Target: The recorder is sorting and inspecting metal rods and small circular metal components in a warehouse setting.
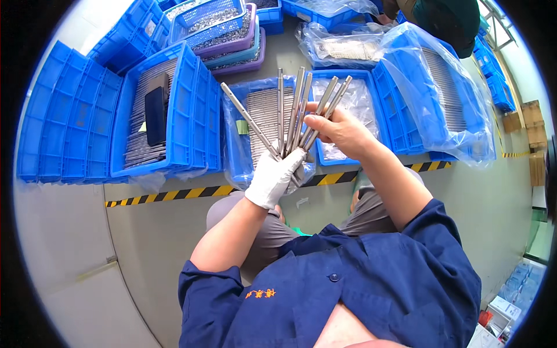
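My left hand [272, 178], in a white glove, is closed around the lower ends of several slim metal rods [296, 101]. The rods fan out upward from the fist. My bare right hand [343, 130] has its thumb and forefinger on the rods at the right side of the fan; its other fingers are partly hidden. Beneath the rods stands a blue crate [231, 158] lined with clear plastic and filled with rows of similar rods [264, 110]. Beside it, a second blue crate [379, 110] has clear plastic sheeting [355, 104] inside.
At the left, a stacked blue crate [181, 110] holds rods with a black phone [155, 116] on top. A plastic-draped crate [400, 107] of rods is at the right. Baskets [232, 58] of small metal parts stand behind. Another person [447, 23] is at the far right. Striped tape [168, 199] crosses the floor.
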